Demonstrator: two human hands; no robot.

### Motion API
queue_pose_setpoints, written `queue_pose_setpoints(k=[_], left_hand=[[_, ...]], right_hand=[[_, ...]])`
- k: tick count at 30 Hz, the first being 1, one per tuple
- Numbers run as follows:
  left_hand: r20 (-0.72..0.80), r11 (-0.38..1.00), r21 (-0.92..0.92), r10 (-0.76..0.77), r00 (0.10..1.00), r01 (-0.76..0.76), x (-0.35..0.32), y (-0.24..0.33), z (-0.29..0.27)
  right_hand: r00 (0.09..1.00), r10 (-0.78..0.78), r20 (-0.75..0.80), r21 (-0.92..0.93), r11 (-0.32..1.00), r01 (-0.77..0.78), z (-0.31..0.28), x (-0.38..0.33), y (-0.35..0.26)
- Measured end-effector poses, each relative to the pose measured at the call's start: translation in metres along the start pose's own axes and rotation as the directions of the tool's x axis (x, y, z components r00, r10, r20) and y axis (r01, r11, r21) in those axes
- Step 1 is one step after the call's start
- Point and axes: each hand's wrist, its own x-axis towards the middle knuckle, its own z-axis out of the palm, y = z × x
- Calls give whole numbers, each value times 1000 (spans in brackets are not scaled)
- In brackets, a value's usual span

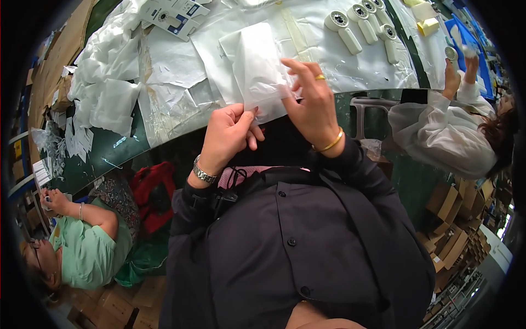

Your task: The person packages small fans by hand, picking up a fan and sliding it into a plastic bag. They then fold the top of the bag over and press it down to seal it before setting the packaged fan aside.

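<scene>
Just over the table's near edge I hold a translucent white plastic bag. My left hand pinches its lower left corner between thumb and fingers. At the bag's right edge is my right hand, its index finger raised and its thumb by the plastic; whether it grips the film is hard to make out. The bag looks flat, and nothing distinct shows inside it. Beneath and left of it lie more flat white bags on the table.
Several white handheld fans lie at the table's far right. A printed box sits at the far left, near a heap of crumpled white bags. Co-workers sit left and right; cardboard boxes are stacked at the right.
</scene>
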Motion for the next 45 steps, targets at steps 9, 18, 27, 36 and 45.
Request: queue_pose_setpoints(k=[9,18,27,36,45], left_hand=[[61,993,-72,-85,995,89,-6,-16,-9],[-32,988,-154,-32,999,26,-2,-15,-7],[-42,980,-200,-10,999,1,0,-20,-13],[-101,986,-162,17,995,-34,-3,-18,-6],[-132,989,-143,20,991,-39,4,-19,-15]], right_hand=[[849,482,215,474,709,-522,-25,-46,10],[972,-227,62,50,973,224,-24,-24,-17],[937,-271,222,18,962,274,5,-15,-23],[898,-365,247,-82,915,395,11,-7,-25],[896,-171,409,313,949,39,-34,-10,-10]])
